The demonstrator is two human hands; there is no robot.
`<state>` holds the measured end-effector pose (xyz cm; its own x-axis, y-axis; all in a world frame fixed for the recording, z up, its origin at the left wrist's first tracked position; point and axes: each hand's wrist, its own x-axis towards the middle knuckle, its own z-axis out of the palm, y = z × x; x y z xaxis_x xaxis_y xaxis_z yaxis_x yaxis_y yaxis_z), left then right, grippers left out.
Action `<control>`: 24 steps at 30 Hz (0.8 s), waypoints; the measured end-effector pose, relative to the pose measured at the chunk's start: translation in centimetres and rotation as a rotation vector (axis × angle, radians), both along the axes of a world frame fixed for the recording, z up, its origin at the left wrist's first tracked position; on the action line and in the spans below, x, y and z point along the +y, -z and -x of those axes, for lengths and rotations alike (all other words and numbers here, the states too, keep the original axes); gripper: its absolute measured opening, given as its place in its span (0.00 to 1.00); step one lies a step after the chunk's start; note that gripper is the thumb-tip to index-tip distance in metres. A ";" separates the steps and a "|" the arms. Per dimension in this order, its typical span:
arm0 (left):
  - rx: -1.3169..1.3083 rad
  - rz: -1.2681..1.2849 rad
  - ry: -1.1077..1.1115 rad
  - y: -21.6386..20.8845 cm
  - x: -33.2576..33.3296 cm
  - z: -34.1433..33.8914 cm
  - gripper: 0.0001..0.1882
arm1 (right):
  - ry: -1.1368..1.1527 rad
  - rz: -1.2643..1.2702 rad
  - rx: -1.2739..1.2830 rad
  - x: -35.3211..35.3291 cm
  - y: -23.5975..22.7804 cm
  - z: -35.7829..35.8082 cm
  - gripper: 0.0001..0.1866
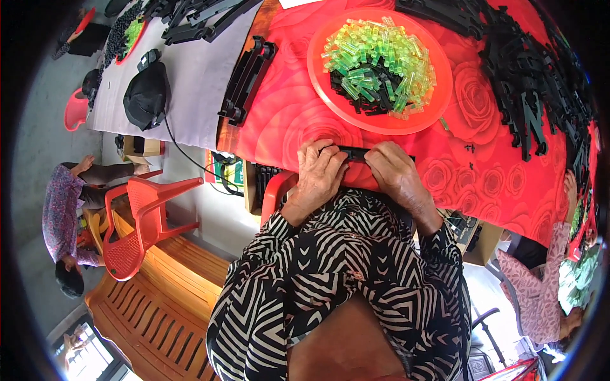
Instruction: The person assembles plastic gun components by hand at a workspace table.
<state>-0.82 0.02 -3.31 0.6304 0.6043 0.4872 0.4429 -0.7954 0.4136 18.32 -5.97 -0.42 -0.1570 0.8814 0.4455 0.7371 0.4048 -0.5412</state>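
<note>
At the near edge of the table, my left hand (pixel 319 173) and my right hand (pixel 395 170) are closed on a long black plastic part (pixel 354 153). It lies crosswise between them, with the fingers curled over its top. Much of the part is hidden under the hands. Just beyond stands a round red tray (pixel 318 95) piled with small clear yellow-green tubes (pixel 412 60) and small black pieces (pixel 375 105). A few tiny black bits (pixel 469 148) lie on the red rose-patterned tablecloth (pixel 470 187) to the right of my right hand.
Black plastic parts (pixel 521 89) are heaped at the right. A black frame-like part (pixel 249 81) lies left of the tray. Farther left, a black cap (pixel 146 95) trails a cable. Red plastic chairs (pixel 143 222) and a wooden bench (pixel 152 311) stand at left. Other people sit on both sides.
</note>
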 end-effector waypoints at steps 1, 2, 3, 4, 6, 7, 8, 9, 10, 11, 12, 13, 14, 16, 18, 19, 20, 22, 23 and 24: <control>0.005 -0.013 0.000 0.0 0.0 0.0 0.18 | -0.001 0.013 -0.014 -0.1 -0.1 0.1 0.08; 0.006 -0.013 -0.002 0.0 0.0 0.0 0.18 | -0.003 0.025 -0.028 -0.1 -0.3 0.2 0.08; 0.000 -0.014 -0.003 0.1 0.0 0.0 0.18 | -0.002 0.026 -0.028 -0.1 -0.3 0.1 0.08; -0.006 -0.014 -0.005 0.2 0.0 0.0 0.18 | -0.006 0.037 -0.028 0.0 -0.2 0.1 0.08; -0.001 -0.010 -0.006 0.1 -0.1 -0.1 0.17 | -0.010 0.047 -0.026 0.0 -0.3 0.0 0.07; 0.004 -0.008 -0.007 0.0 -0.1 -0.1 0.17 | -0.021 0.064 -0.042 0.0 -0.4 0.0 0.08; 0.005 -0.008 -0.006 0.0 -0.1 -0.1 0.17 | -0.032 0.080 -0.059 0.0 -0.5 -0.1 0.08; 0.009 -0.012 -0.004 0.2 -0.1 -0.1 0.17 | -0.033 0.081 -0.058 0.1 -0.4 -0.1 0.08; 0.012 -0.016 -0.002 0.3 0.0 -0.1 0.17 | -0.044 0.078 -0.072 0.1 -0.4 -0.1 0.08; 0.012 -0.015 -0.002 0.4 0.0 -0.1 0.17 | -0.056 0.076 -0.085 0.1 -0.3 -0.1 0.08; 0.021 -0.015 0.008 0.3 0.1 -0.1 0.17 | -0.055 0.076 -0.084 0.1 -0.4 -0.2 0.08; 0.029 -0.015 0.018 0.2 0.2 -0.1 0.17 | -0.062 0.087 -0.094 0.1 -0.5 -0.2 0.08; 0.030 -0.015 0.019 0.1 0.2 -0.1 0.17 | -0.069 0.098 -0.103 0.1 -0.6 -0.3 0.08; 0.065 -0.015 0.025 0.1 0.1 -0.1 0.16 | -0.070 0.100 -0.094 0.2 -0.8 -0.2 0.08; 0.061 0.008 0.027 0.1 0.2 0.0 0.15 | -0.069 0.102 -0.085 0.1 -0.9 -0.2 0.08; 0.057 0.031 0.029 0.1 0.3 0.0 0.15 | -0.060 0.101 -0.096 0.1 -0.9 -0.1 0.08; 0.057 0.031 0.030 0.1 0.3 -0.1 0.15 | -0.051 0.099 -0.108 0.0 -0.9 0.0 0.07; 0.103 0.050 0.044 -0.3 0.6 -0.2 0.14 | -0.046 0.106 -0.120 0.0 -0.8 0.0 0.07; 0.105 0.049 0.043 -0.4 0.7 -0.2 0.14 | -0.039 0.113 -0.134 0.0 -0.8 0.0 0.07; 0.104 0.059 0.066 -0.6 0.9 -0.2 0.13 | -0.039 0.111 -0.135 0.0 -0.9 0.0 0.07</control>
<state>-0.66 0.88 -2.74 0.7149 0.5860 0.3816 0.4339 -0.7996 0.4151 18.28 -5.98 0.51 -0.2440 0.9161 0.3181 0.7907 0.3778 -0.4817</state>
